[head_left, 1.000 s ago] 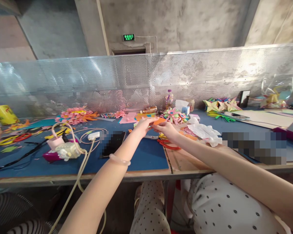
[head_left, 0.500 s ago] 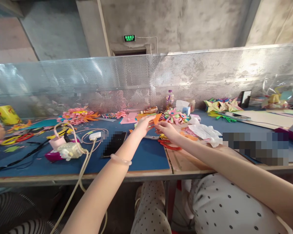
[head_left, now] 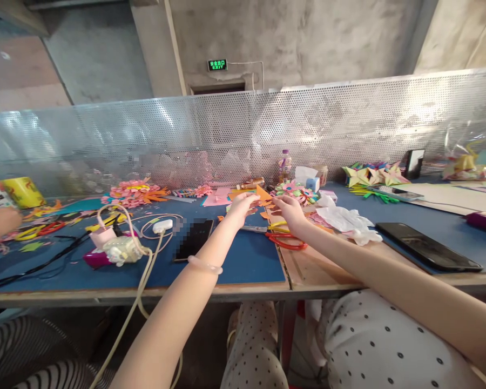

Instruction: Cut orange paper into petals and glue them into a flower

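Between my two hands is a folded piece of orange paper [head_left: 262, 193], its pointed top showing above the fingers. My left hand [head_left: 242, 208] pinches its left side, with a pale bangle [head_left: 204, 265] on that wrist. At the paper's right side, my right hand [head_left: 289, 210] has its fingers closed on the edge; the fingertips are partly hidden. Just below the hands lies a pair of red-handled scissors [head_left: 287, 244], blades to the left. A paper flower ball [head_left: 295, 190] in pink and green sits behind my right hand.
Phones lie at left [head_left: 194, 239] and right [head_left: 427, 247]. A power plug with cables [head_left: 123, 251] hangs over the table edge. White tissue [head_left: 348, 220], a bottle [head_left: 284, 165], pink paper flowers [head_left: 132, 193] and yellow paper stars [head_left: 375, 175] stand around. Another person's hand [head_left: 0, 227] is at far left.
My right hand has moved a little right, away from my left hand, and the orange paper shows between them. More of the scissors' handles is visible. The view has shifted slightly.
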{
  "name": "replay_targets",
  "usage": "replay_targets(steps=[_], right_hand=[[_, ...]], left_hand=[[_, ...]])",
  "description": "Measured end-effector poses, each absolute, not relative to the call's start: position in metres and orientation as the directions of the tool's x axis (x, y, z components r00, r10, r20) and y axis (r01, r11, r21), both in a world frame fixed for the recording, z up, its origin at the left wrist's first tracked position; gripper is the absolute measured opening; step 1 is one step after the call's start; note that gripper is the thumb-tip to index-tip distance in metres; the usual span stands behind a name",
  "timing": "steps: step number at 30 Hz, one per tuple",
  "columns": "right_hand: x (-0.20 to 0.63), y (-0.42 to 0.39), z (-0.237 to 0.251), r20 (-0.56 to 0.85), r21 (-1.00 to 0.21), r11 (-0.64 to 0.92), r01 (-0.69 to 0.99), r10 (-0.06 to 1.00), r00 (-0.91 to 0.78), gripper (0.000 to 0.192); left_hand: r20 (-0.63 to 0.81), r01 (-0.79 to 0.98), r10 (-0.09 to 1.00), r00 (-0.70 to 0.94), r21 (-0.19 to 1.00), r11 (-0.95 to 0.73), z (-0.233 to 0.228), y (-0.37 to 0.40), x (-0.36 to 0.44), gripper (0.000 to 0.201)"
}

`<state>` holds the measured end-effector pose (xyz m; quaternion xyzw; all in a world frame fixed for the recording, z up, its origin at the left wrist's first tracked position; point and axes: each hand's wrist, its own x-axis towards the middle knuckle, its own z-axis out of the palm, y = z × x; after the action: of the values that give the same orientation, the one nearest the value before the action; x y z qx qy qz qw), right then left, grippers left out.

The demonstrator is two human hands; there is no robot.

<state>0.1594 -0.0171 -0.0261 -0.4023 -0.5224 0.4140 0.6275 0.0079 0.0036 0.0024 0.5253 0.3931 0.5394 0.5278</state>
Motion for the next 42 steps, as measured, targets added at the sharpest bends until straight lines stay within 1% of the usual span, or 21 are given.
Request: replay_targets(steps=[2,6,8,12,16,18,21,24,26,28,31,35,37,39,41,42], right_hand=[[0.16,-0.017,-0.025,0.344,-0.932,0.354,-0.079,0.931,0.122,0.022],[0.161,-0.014,-0.026,0.412,-0.91,0.413,0.036,0.89,0.195,0.024],[0.161,-0.013,-0.027,0.424,-0.905,0.421,0.064,0.88,0.215,0.025],[0.161,-0.014,-0.027,0.392,-0.916,0.4,-0.005,0.898,0.2,0.031],[0.159,-0.019,-0.026,0.378,-0.919,0.387,-0.072,0.919,0.108,0.035],[0.158,-0.022,-0.024,0.38,-0.919,0.387,-0.07,0.92,0.092,0.033],[0.157,-0.022,-0.022,0.407,-0.91,0.413,-0.048,0.908,0.096,0.026],[0.16,-0.018,-0.02,0.449,-0.893,0.446,0.056,0.891,0.067,0.019],[0.163,-0.015,-0.02,0.478,-0.867,0.467,0.176,0.878,0.024,0.015],[0.167,-0.012,-0.021,0.486,-0.84,0.475,0.263,0.874,-0.024,0.014],[0.171,-0.012,-0.023,0.478,-0.817,0.479,0.32,0.874,-0.089,0.019],[0.177,-0.015,-0.023,0.473,-0.783,0.485,0.39,0.871,-0.132,0.029],[0.183,-0.017,-0.022,0.439,-0.756,0.45,0.475,0.887,-0.142,0.035],[0.192,-0.02,-0.021,0.374,-0.668,0.422,0.612,0.902,-0.214,0.041],[0.202,-0.024,-0.021,0.244,-0.54,0.417,0.731,0.909,-0.338,0.046],[0.206,-0.026,-0.021,0.169,-0.492,0.418,0.764,0.906,-0.387,0.047]], left_hand=[[0.148,-0.146,0.982,0.121,0.981,-0.13,0.003,0.001,0.008,0.022],[0.126,-0.083,0.979,0.161,0.99,-0.114,0.005,-0.005,0.008,0.019],[0.128,-0.059,0.977,0.17,0.991,-0.12,0.005,-0.007,0.009,0.017],[0.129,-0.096,0.975,0.179,0.989,-0.113,0.007,-0.01,0.009,0.018],[0.147,-0.168,0.968,0.202,0.979,-0.114,0.008,-0.01,0.009,0.019],[0.149,-0.161,0.964,0.221,0.98,-0.115,0.008,-0.011,0.01,0.019],[0.128,-0.102,0.951,0.283,0.989,-0.102,0.007,-0.011,0.011,0.021],[0.129,-0.071,0.946,0.298,0.991,-0.113,0.007,-0.012,0.012,0.026],[0.174,-0.05,0.951,0.257,0.985,-0.167,0.008,-0.012,0.01,0.028],[0.214,0.015,0.949,0.23,0.975,-0.223,0.008,-0.011,0.009,0.026],[0.23,0.118,0.939,0.255,0.957,-0.266,0.007,-0.009,0.007,0.023],[0.241,0.107,0.921,0.306,0.953,-0.285,0.003,-0.003,0.005,0.028],[0.237,0.11,0.927,0.291,0.954,-0.279,0.002,0.0,0.005,0.028],[0.237,0.106,0.94,0.244,0.957,-0.268,0.002,0.002,0.006,0.025],[0.238,0.055,0.951,0.2,0.966,-0.253,0.003,0.004,0.006,0.023],[0.237,0.018,0.955,0.178,0.97,-0.244,0.003,0.006,0.006,0.022]])
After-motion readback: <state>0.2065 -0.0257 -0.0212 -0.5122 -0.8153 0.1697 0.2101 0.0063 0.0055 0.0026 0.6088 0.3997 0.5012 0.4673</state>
